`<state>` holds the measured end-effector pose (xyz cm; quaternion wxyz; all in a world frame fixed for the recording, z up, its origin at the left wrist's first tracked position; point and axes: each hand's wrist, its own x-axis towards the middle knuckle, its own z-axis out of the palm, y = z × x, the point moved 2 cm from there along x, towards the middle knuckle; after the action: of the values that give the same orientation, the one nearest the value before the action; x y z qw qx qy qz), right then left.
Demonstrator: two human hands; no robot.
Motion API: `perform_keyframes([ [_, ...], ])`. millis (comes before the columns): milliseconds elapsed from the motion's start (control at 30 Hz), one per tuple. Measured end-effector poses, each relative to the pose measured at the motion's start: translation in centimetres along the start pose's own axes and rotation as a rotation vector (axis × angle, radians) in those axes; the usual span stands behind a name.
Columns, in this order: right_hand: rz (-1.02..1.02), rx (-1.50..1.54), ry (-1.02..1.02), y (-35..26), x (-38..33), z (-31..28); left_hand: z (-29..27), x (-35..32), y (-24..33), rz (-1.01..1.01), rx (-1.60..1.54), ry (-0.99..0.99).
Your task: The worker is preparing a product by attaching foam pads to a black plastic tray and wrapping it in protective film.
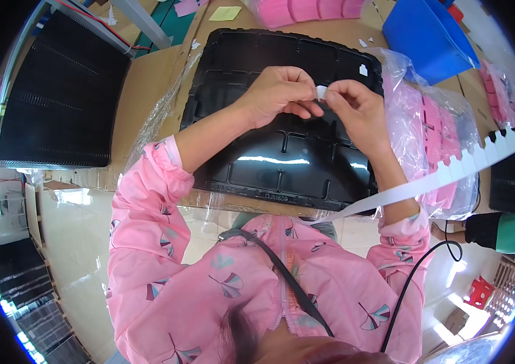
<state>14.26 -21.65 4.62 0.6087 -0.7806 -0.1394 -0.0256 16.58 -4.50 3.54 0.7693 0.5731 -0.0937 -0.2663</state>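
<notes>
A black plastic tray [236, 64] with moulded ridges lies on the cardboard-covered table in front of me. Over its middle, a small white paper piece [321, 93] is pinched between my two hands. My left hand [280, 94] grips its left side with thumb and forefinger, the other fingers curled. From the right, my right hand [359, 112] holds the same piece, partly covering it. Another small white piece [363, 70] rests on the tray's upper right. A long white strip [427, 184] with a notched edge stretches past my right forearm.
A tall stack of black trays [60, 97] stands at the left. A blue bin [430, 39] is at the far right, near clear plastic bags with pink pieces [439, 130]. More pink pieces [309, 11] and a yellow paper [225, 13] lie beyond the tray. A black cable [412, 279] hangs at my right.
</notes>
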Motion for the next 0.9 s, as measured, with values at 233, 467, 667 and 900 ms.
perform_keyframes([
  [233,-0.013,-0.165,-0.065,-0.1,0.2,0.6,1.3,-0.4,-0.4,0.002,-0.195,0.063],
  [467,-0.061,-0.246,-0.113,0.9,1.1,-1.2,0.5,0.4,-2.5,-0.032,-0.151,0.112],
  [667,-0.149,-0.722,0.069,6.2,6.5,-9.3,1.4,0.6,-3.9,-0.104,-0.188,0.094],
  [900,-0.096,-1.086,-0.111,9.5,10.1,-9.4,0.9,0.2,-3.9,-0.139,-0.214,0.127],
])
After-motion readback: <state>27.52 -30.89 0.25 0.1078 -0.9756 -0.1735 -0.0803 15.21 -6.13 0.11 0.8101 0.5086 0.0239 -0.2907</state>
